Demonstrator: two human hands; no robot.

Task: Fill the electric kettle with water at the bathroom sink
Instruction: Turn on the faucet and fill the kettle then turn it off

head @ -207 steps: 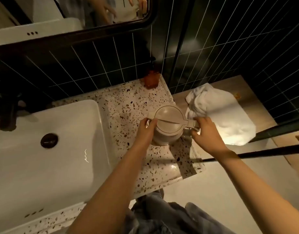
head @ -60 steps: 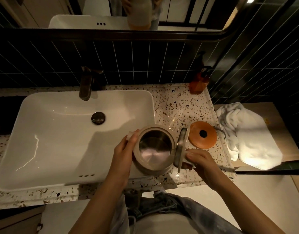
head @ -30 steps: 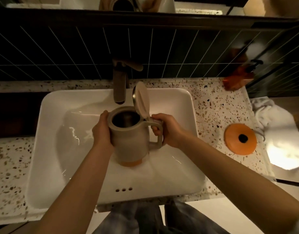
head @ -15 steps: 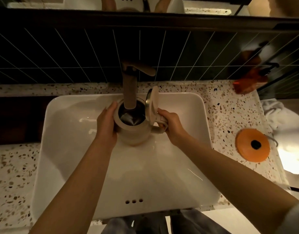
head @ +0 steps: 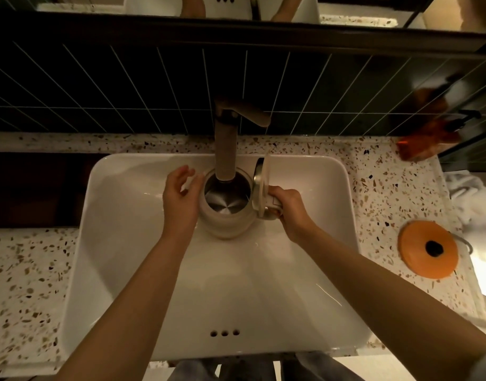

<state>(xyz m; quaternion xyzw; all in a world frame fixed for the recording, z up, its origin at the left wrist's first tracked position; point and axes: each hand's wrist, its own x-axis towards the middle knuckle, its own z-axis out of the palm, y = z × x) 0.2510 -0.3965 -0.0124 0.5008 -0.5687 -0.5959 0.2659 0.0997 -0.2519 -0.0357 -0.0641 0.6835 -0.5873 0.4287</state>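
The beige electric kettle (head: 226, 213) with its hinged lid (head: 261, 185) raised sits inside the white rectangular sink (head: 121, 243), its mouth directly under the brown faucet spout (head: 226, 149). The right hand (head: 287, 213) grips its handle; the left hand (head: 180, 200) rests loose against its side, fingers spread. Right of the sink, an orange round kettle base (head: 426, 248) lies on the speckled terrazzo bench (head: 27, 284).

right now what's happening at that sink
A person is holding an electric kettle in the white sink, its open mouth right under the faucet spout. The right hand grips the handle, with the lid flipped up. The left hand rests against the kettle's side, fingers partly lifted. No water stream is visible. The orange kettle base sits on the terrazzo counter.
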